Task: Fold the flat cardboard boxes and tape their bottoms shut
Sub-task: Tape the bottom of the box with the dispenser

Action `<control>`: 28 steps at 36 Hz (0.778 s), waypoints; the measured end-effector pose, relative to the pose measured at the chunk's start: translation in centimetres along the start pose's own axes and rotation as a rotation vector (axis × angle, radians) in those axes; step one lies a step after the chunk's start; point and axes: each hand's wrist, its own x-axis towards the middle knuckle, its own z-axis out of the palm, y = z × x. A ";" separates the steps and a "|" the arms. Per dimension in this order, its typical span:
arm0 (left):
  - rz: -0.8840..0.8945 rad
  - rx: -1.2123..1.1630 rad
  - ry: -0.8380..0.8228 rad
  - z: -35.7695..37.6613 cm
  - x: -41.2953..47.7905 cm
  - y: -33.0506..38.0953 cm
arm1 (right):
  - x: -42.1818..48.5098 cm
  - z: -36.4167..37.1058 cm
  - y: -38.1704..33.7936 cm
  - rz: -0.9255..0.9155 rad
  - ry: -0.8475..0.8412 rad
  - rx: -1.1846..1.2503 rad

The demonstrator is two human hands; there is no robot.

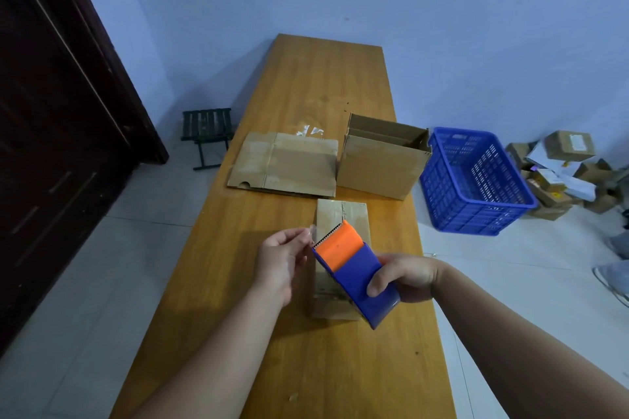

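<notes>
Fingers [300, 237] of the left hand [280, 262] pinch the tape end [310, 232] — right hand [405, 277] grips the tape dispenser [354, 269] (blue, orange guard), small box [342, 213] beneath both.

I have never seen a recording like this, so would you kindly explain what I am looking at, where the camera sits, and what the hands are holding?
There is no machine here. The single picture comes from a camera worn on a person's head, looking down at their two bare hands. The right hand grips a blue and orange tape dispenser. The left hand pinches the clear tape end near its toothed edge. Below them, on the long wooden table, lies a small cardboard box, partly hidden by the dispenser. Farther along the table are a flat cardboard sheet and an open box standing upright. On the floor to the right sit a blue crate and a pile of parcels.
</notes>
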 end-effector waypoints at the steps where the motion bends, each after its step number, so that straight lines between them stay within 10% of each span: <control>1: 0.032 0.036 0.028 0.1 0.0 0.0 | 0.0 0.0 0.1 -0.005 0.007 0.001; 16: 0.325 0.157 0.410 2.0 -1.6 0.2 | 0.3 0.7 -0.7 -0.028 0.070 0.053; 28: 0.184 0.004 0.244 -0.6 -1.9 0.0 | 0.4 0.5 1.1 -0.061 0.299 0.160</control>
